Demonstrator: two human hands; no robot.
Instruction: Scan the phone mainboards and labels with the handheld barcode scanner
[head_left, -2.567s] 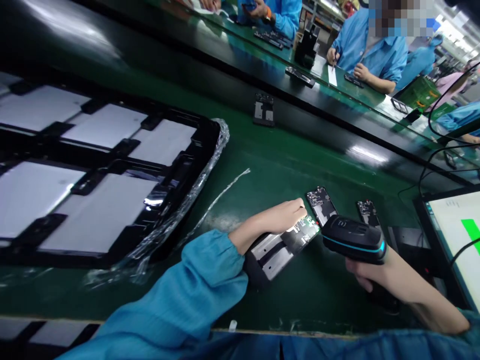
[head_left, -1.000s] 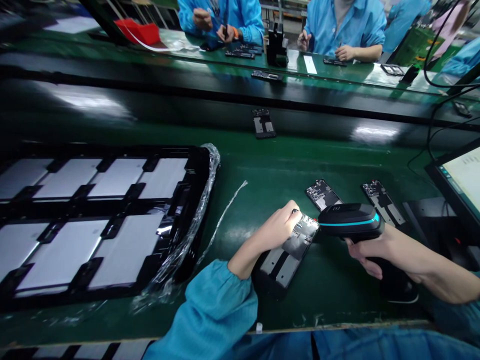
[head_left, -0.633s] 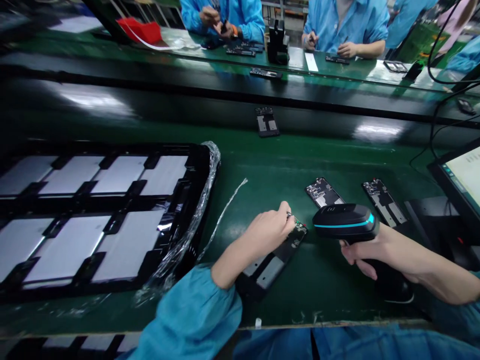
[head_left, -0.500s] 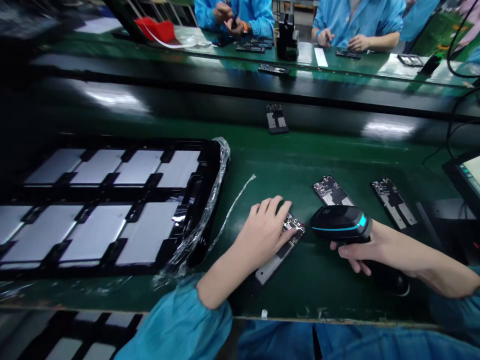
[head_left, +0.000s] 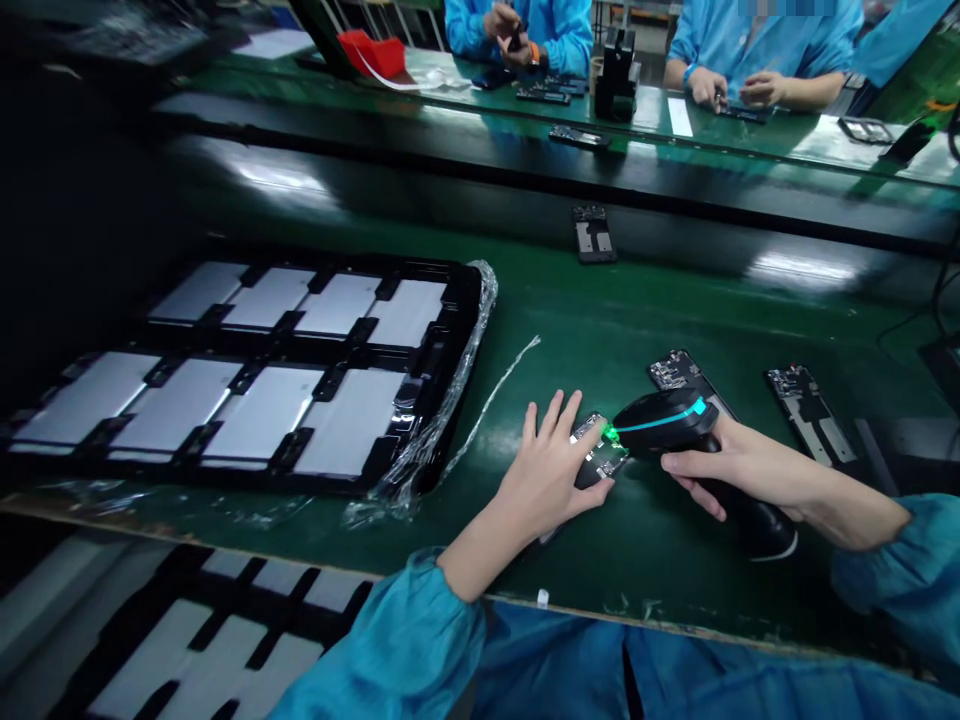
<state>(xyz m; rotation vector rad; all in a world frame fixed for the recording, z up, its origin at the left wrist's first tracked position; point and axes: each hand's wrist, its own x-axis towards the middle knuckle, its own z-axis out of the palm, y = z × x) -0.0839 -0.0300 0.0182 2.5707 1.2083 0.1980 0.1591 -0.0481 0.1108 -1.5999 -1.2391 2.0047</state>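
My right hand is wrapped round the grip of a black barcode scanner with a glowing blue stripe. The scanner's nose points left, and green light falls on the upper end of an opened phone with a bare circuit board. Over that phone lies my left hand, fingers spread and thumb along its lower side; the hand hides much of the phone. Behind the scanner is a second opened phone, partly covered by it. A third opened phone rests farther right.
At left, a black tray carries several silver-grey flat packs and has crumpled clear film along its right edge. Another opened phone lies farther back. More packs sit below the table edge. Two co-workers in blue work across the bench.
The scanner has come closer to the phone under my left hand, and green light now shows on its board. My left fingers have spread wider. The whole view has shifted.
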